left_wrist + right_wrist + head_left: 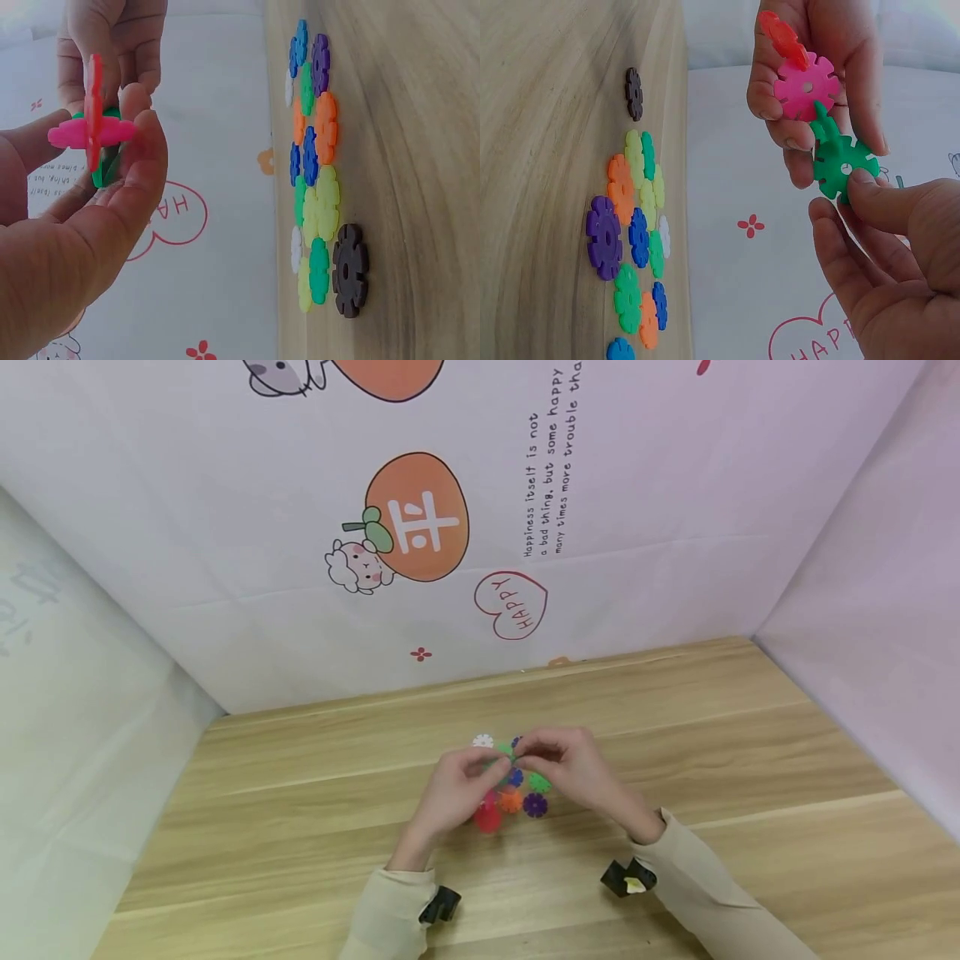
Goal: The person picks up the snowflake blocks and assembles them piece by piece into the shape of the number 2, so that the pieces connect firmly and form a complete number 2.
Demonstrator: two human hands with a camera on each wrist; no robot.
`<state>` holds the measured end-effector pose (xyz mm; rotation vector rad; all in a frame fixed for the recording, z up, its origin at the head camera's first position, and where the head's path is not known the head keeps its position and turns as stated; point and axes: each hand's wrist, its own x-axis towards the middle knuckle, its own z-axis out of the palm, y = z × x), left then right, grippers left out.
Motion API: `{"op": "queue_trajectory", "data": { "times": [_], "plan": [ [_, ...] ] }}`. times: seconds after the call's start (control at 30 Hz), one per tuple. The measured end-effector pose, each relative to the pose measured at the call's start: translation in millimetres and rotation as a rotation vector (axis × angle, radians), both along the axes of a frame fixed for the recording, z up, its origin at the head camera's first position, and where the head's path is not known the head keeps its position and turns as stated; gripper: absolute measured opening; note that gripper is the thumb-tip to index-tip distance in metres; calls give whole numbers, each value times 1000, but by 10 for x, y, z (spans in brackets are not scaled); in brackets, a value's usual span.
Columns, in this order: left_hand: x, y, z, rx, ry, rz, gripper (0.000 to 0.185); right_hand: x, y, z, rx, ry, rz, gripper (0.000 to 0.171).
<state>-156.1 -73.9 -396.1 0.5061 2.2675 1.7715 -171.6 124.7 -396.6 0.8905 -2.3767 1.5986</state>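
**Wooden tabletop, snowflake discs joined in mid-air**

Wooden table [300,793] is backed by a printed cloth backdrop [637,510]; its edges are cut off by the frame on all sides.

Left hand [457,789]: fingers curled, a pink snowflake disc [807,86] is pinched with a red disc [782,37] slotted crosswise into it. Only part of the red disc is seen in the right wrist view.

Right hand [573,764]: thumb and fingertips are closed on a green disc [840,161], held just below the pink one. Whether green and pink are actually interlocked cannot be told; the joint is covered by fingers.

Held cluster is raised off the table, above the loose pile of discs [315,172]. In the head view the pile is largely hidden behind both hands. A dark brown disc [349,270] is seen at one end, a purple disc [604,236] towards the other. Overlapping discs in the middle are hard to count.
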Motion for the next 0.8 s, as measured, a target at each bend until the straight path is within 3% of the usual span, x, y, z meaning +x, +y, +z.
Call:
{"op": "queue_trajectory", "data": {
  "times": [0.53, 0.8],
  "plan": [
    [-9, -32, 0, -63, -14, 55, 32, -101, 143, -38, 123, 19, -132, 8],
    [9, -53, 33, -52, -43, 61, 32, -212, 312, -143, 362, -105, -176, 5]
  ]
}}
